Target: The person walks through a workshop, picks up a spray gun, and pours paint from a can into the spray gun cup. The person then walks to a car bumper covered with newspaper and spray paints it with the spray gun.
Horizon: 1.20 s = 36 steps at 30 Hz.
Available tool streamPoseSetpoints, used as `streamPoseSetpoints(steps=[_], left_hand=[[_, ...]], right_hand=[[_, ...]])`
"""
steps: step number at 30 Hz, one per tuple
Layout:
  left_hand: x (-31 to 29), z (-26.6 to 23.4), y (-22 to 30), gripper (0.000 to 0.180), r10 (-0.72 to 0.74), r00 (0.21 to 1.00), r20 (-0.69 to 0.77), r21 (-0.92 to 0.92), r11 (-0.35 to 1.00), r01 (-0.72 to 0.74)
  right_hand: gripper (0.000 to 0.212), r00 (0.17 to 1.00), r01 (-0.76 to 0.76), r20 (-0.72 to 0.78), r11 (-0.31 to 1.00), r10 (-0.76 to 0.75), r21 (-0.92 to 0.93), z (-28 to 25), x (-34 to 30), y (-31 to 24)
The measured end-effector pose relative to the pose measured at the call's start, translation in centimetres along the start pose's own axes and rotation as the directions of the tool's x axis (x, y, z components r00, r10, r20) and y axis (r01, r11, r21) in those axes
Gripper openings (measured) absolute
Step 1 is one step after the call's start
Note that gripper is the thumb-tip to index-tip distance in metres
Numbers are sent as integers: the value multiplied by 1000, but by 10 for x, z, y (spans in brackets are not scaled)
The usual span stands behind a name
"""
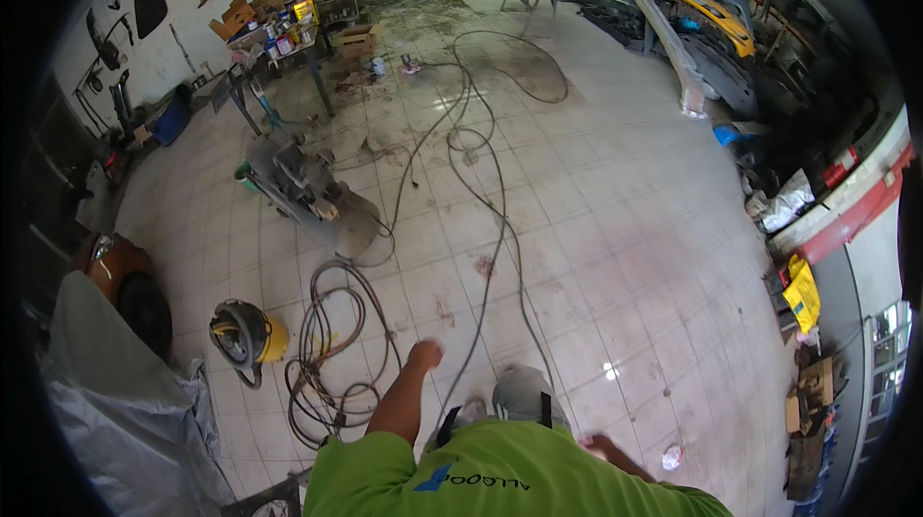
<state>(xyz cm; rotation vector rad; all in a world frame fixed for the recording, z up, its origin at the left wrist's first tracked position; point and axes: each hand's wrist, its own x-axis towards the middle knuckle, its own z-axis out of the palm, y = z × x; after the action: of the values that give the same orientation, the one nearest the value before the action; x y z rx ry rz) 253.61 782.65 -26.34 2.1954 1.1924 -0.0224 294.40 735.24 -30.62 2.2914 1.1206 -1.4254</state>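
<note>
Long dark coiled hose lies just right of yellow-and-black drum vacuum; my bare left hand farther right, bare right hand farthest. I can't tell either grip's state.

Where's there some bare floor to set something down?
Bare tile spreads between the long loose cable or hose and the piled car parts on the right. It's crowded at left: coiled lines, yellow-and-black vacuum, cluttered table.

I see dark lettering beside a blue mark on the lime-green shirt; the counter's containers are too distant to read.
</note>
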Motion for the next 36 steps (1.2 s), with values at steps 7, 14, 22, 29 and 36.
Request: streamPoseSetpoints(steps=[7, 14, 22, 29, 36], left_hand=[[304, -166, 70, 32, 92, 980, -177, -333, 931, -148], [315, -167, -127, 31, -229, 934, 275, 62, 973, 221], [236, -245, -277, 16, -438, 677, 591, 63, 862, 503], [510, -338, -319, 35, -549, 502, 668, -492, 179, 852], [912, -616, -352, 51, -333, 942, 37, -322, 889, 327]], right_hand=[[38, 926, -322, 252, 936, 281, 141, -178, 82, -82], [39, 986, 66, -132, 972, -98, -226, -520, 349, -278], [26, 386, 827, -766, 562, -515, 39, -896, 457, -790], [37, 784, 464, -193, 763, -590, -450, -821, 628, -793], [27, 893, -442, 246, 837, 377, 322, -827, 629, -595]])
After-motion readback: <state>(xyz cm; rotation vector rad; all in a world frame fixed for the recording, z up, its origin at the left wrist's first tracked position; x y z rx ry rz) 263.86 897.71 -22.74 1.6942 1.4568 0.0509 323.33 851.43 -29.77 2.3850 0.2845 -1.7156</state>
